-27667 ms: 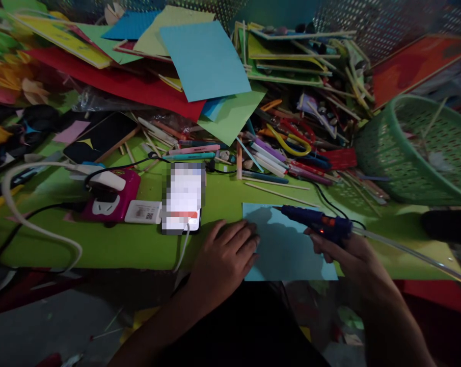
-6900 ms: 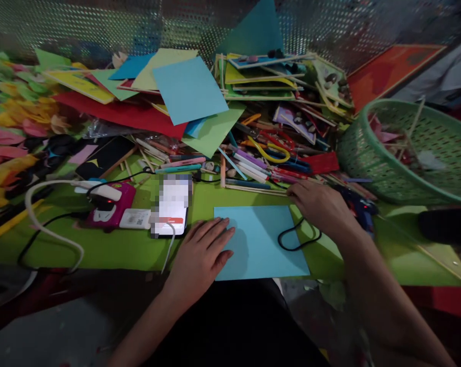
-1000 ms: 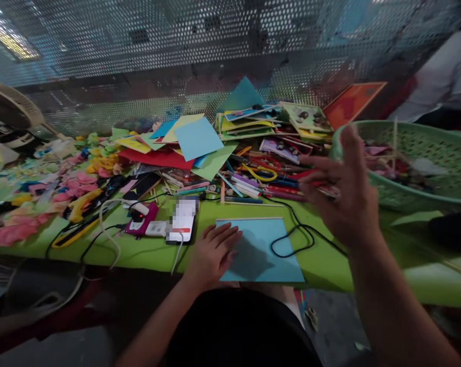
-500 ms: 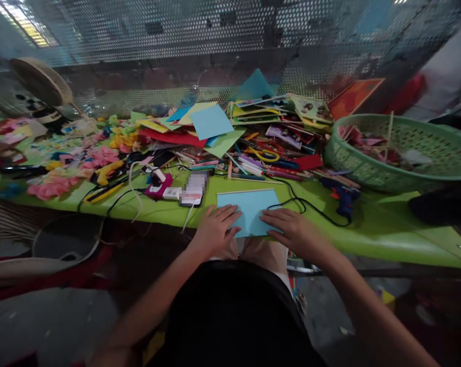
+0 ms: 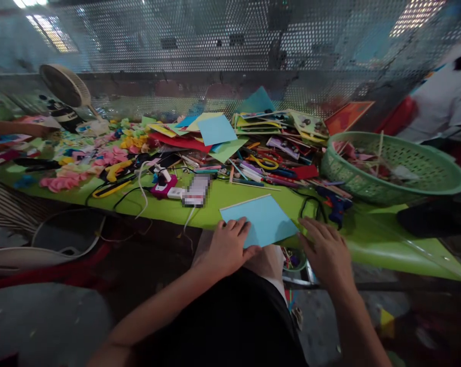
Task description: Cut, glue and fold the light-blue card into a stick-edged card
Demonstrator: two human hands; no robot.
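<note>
Where the left hand (image 5: 228, 250) touches blue paper (image 5: 266, 218), grip is unclear; the right hand (image 5: 329, 253) sits released nearby.

The light is dim and cool overall; above the pale blue rectangular paper sheet (image 5: 263, 221), far to its left and right, small bright patches glare at the grey perforated metal panel (image 5: 138, 41); right of the sheet, a pale sheen runs along the glossy lime-green counter (image 5: 406, 257); below the sheet, the black cloth garment (image 5: 234, 326) sinks into shadow, showing little detail; wide-angle distortion stretches the round green plastic basket (image 5: 368, 178) to the sheet's right; left of the sheet, blocky mosaic covers the slim rectangular phone (image 5: 197, 190); the margins farthest from the sheet look soft.
</note>
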